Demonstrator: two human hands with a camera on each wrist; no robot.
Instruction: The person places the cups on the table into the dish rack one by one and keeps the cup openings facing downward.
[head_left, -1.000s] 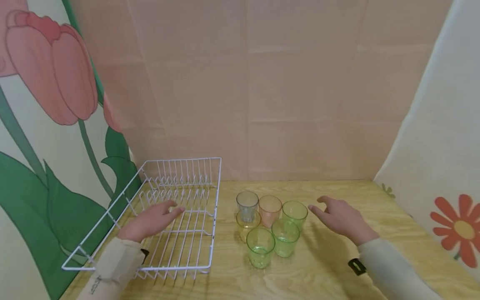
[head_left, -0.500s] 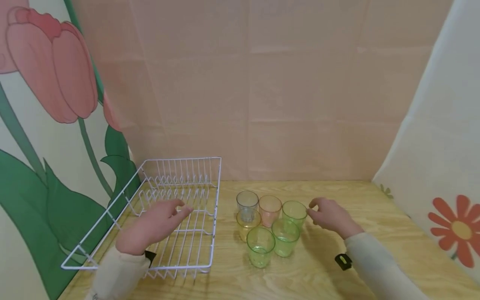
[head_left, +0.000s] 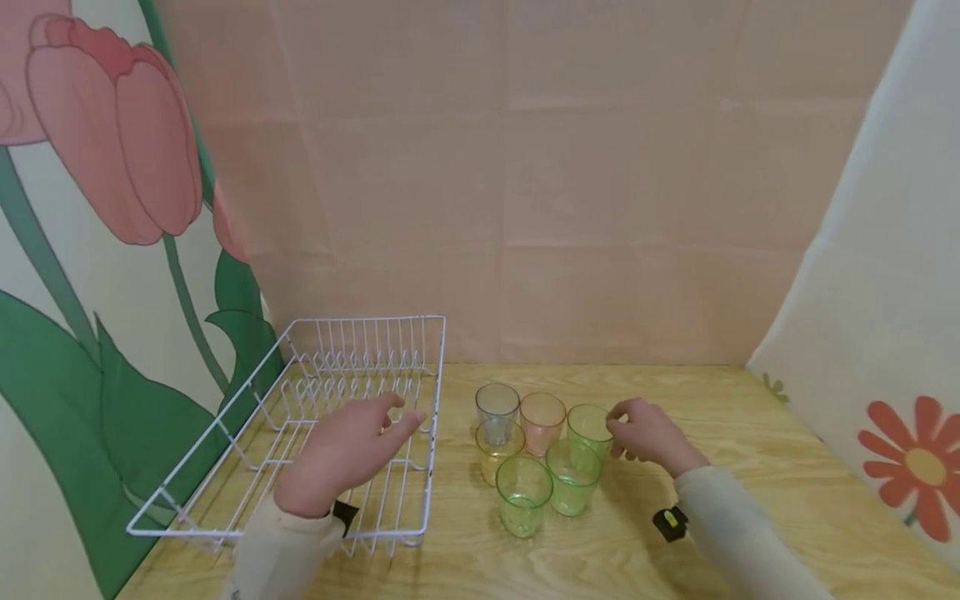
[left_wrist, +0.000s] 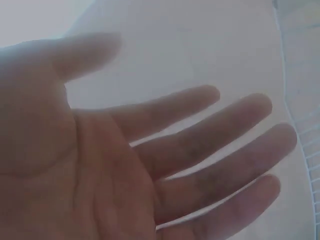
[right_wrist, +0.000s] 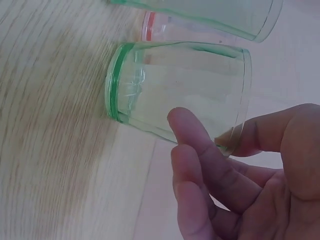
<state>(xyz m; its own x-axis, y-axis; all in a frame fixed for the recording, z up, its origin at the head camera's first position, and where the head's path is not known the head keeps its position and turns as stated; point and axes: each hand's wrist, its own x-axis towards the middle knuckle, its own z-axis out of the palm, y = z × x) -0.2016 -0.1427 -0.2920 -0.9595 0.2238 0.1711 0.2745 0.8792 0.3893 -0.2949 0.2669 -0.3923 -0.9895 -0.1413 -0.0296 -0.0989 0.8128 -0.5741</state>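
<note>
At the table (head_left: 630, 567), your right hand (head_left: 648, 434) has moved in and pinches the rim of the far-right green cup (right_wrist: 192, 80), securing a grip, while your left hand (head_left: 345, 454) spreads, unladen, by the white rack (head_left: 432, 433).

The sleeves (head_left: 742, 527) are pale beige, each with a black wrist piece (head_left: 667, 527), the right one marked yellow-green.

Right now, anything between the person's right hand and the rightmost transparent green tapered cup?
Nothing visible: the right hand meets the green cup at its rim; the other cups stand to its left or nearer.
</note>
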